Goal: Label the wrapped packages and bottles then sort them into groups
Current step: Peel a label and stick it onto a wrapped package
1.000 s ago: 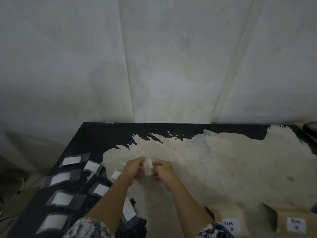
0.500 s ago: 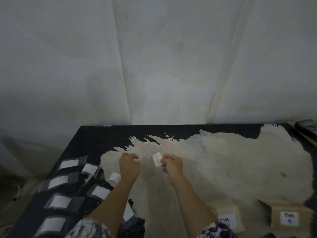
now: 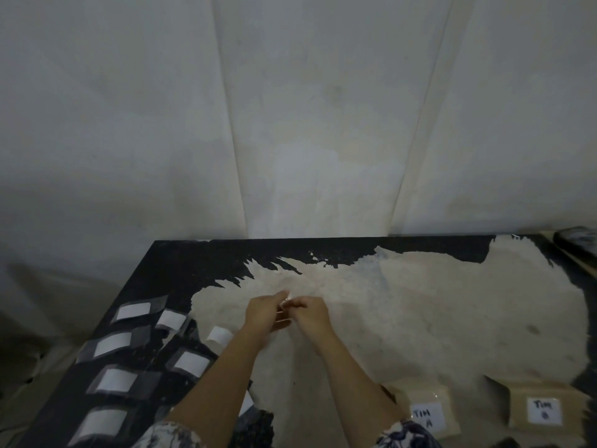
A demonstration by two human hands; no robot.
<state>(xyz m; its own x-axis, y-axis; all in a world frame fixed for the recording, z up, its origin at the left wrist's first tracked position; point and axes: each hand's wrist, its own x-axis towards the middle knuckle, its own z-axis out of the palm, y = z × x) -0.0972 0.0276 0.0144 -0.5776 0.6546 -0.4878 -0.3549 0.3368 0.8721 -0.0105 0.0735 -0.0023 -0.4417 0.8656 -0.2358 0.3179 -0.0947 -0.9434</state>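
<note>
Both hands meet above the middle of the worn black and beige table (image 3: 420,318). My left hand (image 3: 263,313) and my right hand (image 3: 311,313) pinch a small white paper label (image 3: 287,299) between their fingertips; only its edge shows. Two brown wrapped packages lie at the near right: one (image 3: 423,407) bears a white label reading "TIM A", the other (image 3: 546,409) a label reading "TIM" with a letter I cannot read.
Several blank white labels on clear tape strips (image 3: 114,344) are stuck along the table's left side, and one loose label (image 3: 219,334) lies near my left wrist. A white wall rises behind the table. A dark object (image 3: 578,242) sits at the far right corner.
My hands were apart half a second ago, with the label in my right fingers. They have come together again on the label.
</note>
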